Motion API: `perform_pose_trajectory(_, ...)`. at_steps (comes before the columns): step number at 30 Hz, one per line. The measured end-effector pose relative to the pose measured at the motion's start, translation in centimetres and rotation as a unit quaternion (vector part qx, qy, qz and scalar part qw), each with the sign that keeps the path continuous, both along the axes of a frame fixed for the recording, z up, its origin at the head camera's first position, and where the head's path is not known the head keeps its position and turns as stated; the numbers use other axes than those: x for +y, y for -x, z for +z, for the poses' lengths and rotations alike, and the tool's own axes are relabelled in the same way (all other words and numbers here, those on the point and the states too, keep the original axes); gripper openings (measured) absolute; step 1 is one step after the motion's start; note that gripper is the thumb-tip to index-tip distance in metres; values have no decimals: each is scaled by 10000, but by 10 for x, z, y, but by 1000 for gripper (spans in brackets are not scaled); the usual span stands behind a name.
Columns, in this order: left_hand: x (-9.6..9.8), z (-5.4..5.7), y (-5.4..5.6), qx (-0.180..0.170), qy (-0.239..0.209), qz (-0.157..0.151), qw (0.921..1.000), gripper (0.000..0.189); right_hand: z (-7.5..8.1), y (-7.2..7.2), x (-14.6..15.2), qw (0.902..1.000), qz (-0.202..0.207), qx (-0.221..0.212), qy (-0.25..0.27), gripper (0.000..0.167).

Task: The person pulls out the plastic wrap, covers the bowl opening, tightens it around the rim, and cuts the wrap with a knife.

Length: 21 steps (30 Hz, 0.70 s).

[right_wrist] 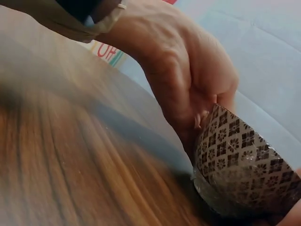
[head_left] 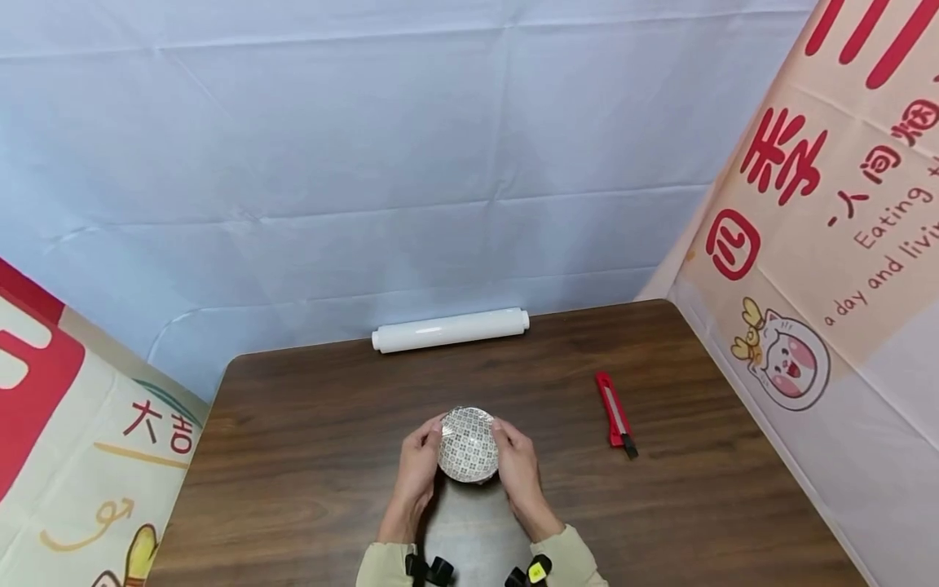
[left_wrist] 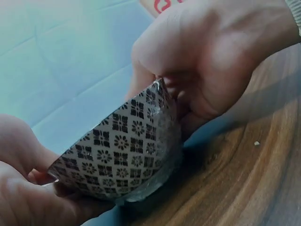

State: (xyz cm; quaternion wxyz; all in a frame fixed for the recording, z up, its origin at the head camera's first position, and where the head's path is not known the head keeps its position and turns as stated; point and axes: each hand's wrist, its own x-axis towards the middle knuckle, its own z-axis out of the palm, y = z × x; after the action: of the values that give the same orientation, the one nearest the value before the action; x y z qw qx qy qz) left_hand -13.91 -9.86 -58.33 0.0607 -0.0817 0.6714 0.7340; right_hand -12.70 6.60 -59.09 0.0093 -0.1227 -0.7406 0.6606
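A small bowl (head_left: 468, 445) with a dark floral diamond pattern stays between both hands at the front middle of the table. Clear, shiny plastic film clings to the bowl's outside, wrinkled toward its base in the left wrist view. My left hand (head_left: 418, 471) grips the rim from the left, thumb up by the edge. On the opposite side my right hand (head_left: 518, 473) holds the rim, its thumb also on top. Both wrist views show the patterned bowl (left_wrist: 117, 146) tilted in the frame, close to the tabletop; whether its base touches the wood cannot be told.
A white roll (head_left: 451, 330), apparently plastic film, lies along the table's back edge. Right of the hands lies a red utility knife (head_left: 616, 414). The brown wooden table (head_left: 308, 440) meets a pale cloth backdrop (head_left: 330, 163), with printed cloths hanging at both sides.
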Motion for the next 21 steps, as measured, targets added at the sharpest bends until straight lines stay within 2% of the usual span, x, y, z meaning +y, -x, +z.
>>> perform_pose_trajectory(4,0,0,-2,-131,-301,87,9994,38,0,2,1,9999,35,-44,91,42)
perform_pose_trajectory(6,0,0,-4,-188,-223,107,9995,38,-1,0,2,9996,-61,-127,232,44)
perform_pose_trajectory(9,-1,2,-7,-131,395,120,9991,39,-2,-3,4,9985,-334,-184,404,47)
perform_pose_trajectory(12,-1,5,-6,196,1148,-13,9932,41,0,-7,5,9986,-399,-117,337,49)
perform_pose_trajectory(15,-2,7,1,696,1763,-418,9810,39,4,-10,1,9994,-307,3,130,44)
perform_pose_trajectory(17,-2,6,5,1007,2235,-650,9673,37,3,-10,-2,9996,-276,94,-4,41)
perform_pose_trajectory(19,-1,5,7,1187,2633,-769,9543,36,-1,-10,-3,9993,-308,144,-160,39)
perform_pose_trajectory(21,0,2,7,1213,2833,-782,9481,36,-6,-11,-2,9988,-318,208,-318,38)
